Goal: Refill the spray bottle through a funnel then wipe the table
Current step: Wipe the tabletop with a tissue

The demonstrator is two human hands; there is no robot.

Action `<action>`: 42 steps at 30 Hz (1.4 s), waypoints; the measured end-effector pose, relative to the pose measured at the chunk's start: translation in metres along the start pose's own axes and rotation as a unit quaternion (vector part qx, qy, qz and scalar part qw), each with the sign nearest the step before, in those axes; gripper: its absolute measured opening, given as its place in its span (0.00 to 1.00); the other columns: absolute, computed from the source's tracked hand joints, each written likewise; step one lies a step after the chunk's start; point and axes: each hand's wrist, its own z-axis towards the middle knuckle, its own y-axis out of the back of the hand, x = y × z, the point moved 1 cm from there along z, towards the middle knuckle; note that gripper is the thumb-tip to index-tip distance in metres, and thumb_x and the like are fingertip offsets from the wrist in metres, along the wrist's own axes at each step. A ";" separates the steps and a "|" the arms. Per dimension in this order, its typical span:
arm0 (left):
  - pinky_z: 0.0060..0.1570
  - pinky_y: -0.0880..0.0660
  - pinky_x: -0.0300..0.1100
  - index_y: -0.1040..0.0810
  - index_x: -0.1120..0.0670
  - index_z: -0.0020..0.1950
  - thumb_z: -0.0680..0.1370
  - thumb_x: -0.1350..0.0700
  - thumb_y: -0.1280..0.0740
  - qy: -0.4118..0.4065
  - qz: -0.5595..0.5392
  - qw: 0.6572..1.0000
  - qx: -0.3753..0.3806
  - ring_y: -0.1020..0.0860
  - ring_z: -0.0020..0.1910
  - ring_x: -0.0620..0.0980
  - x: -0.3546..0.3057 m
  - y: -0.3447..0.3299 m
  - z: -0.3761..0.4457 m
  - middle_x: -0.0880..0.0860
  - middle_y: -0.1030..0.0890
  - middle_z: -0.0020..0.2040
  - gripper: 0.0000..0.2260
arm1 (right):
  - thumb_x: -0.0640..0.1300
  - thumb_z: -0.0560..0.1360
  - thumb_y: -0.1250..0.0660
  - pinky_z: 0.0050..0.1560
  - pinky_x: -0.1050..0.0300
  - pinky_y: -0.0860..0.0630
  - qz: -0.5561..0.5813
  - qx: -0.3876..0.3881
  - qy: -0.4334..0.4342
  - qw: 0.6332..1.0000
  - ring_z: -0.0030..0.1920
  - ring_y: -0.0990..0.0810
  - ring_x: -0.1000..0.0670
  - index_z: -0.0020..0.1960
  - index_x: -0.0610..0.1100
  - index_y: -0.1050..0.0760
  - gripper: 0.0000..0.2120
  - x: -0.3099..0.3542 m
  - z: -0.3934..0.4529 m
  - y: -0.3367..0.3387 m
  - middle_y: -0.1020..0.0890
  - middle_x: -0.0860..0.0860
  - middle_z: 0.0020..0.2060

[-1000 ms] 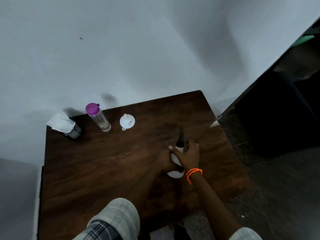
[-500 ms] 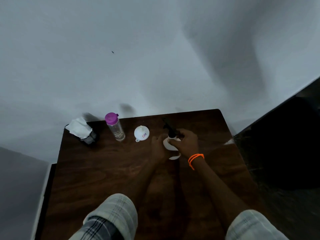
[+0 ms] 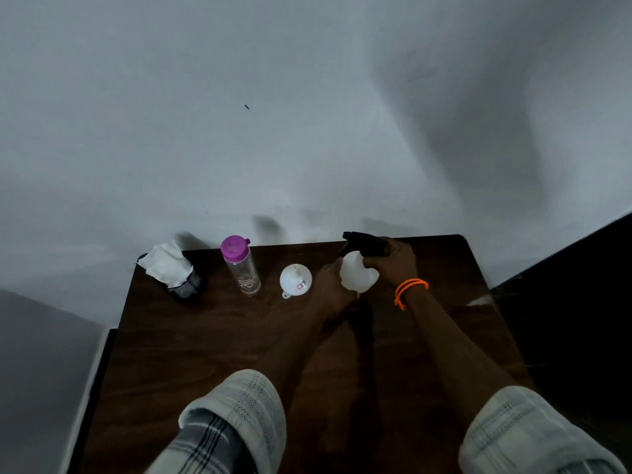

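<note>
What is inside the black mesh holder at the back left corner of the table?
White wipes or tissue stick out of the top of the black mesh holder, crumpled and leaning left. The wipes and dark mesh hide the holder's lower part and anything beneath.

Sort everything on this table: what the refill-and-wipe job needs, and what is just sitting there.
Needed:
spray bottle, held by left hand and right hand
funnel
water bottle with purple cap
white cloth
table

Just sitting there:
black mesh cup under the cloth
</note>
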 end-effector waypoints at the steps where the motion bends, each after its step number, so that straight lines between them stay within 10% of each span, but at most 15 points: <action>1: 0.67 0.26 0.49 0.34 0.56 0.78 0.69 0.52 0.20 0.003 -0.006 1.000 0.001 0.25 0.69 0.57 0.002 -0.002 0.004 0.56 0.25 0.71 0.41 | 0.45 0.52 0.27 0.48 0.45 0.17 0.007 0.000 -0.006 1.000 0.45 0.14 0.46 0.43 0.46 0.15 0.19 -0.002 0.006 0.000 0.13 0.48 0.40; 8: 0.69 0.27 0.49 0.39 0.58 0.80 0.68 0.53 0.19 -0.003 -0.022 1.000 0.008 0.28 0.71 0.58 0.009 -0.009 0.010 0.59 0.30 0.74 0.46 | 0.45 0.48 0.29 0.51 0.40 0.17 0.050 0.011 -0.032 0.998 0.49 0.14 0.43 0.43 0.45 0.14 0.23 -0.021 0.022 -0.007 0.12 0.46 0.42; 14: 0.66 0.24 0.55 0.40 0.55 0.81 0.57 0.45 0.20 0.035 -0.116 0.993 0.012 0.27 0.71 0.56 0.039 -0.036 0.029 0.57 0.30 0.75 0.56 | 0.23 0.61 0.27 0.52 0.47 0.19 0.106 0.005 -0.041 0.994 0.49 0.15 0.42 0.45 0.44 0.16 0.20 -0.021 0.013 -0.011 0.13 0.43 0.44; 27: 0.57 0.23 0.35 0.24 0.57 0.71 0.73 0.60 0.23 0.078 -0.213 0.969 -0.100 0.21 0.63 0.51 0.062 0.024 -0.056 0.54 0.20 0.64 0.27 | 0.33 0.64 0.20 0.51 0.50 0.23 0.097 -0.234 -0.134 0.958 0.45 0.20 0.42 0.48 0.36 0.23 0.16 -0.018 -0.052 -0.057 0.21 0.43 0.41; 31: 0.60 0.20 0.49 0.18 0.55 0.60 0.71 0.61 0.24 0.114 -0.214 0.957 -0.157 0.17 0.55 0.48 0.103 0.058 -0.081 0.53 0.15 0.56 0.18 | 0.39 0.66 0.20 0.53 0.50 0.23 0.094 -0.170 -0.180 0.964 0.47 0.19 0.41 0.47 0.37 0.22 0.15 -0.013 -0.086 -0.112 0.18 0.43 0.43; 42: 0.49 0.30 0.34 0.15 0.56 0.57 0.73 0.60 0.27 0.213 -0.197 0.900 -0.327 0.16 0.54 0.53 0.196 0.169 -0.127 0.56 0.13 0.52 0.12 | 0.37 0.67 0.22 0.41 0.68 0.30 -0.016 0.091 0.033 0.995 0.37 0.23 0.55 0.41 0.43 0.19 0.06 0.074 -0.138 -0.278 0.19 0.51 0.35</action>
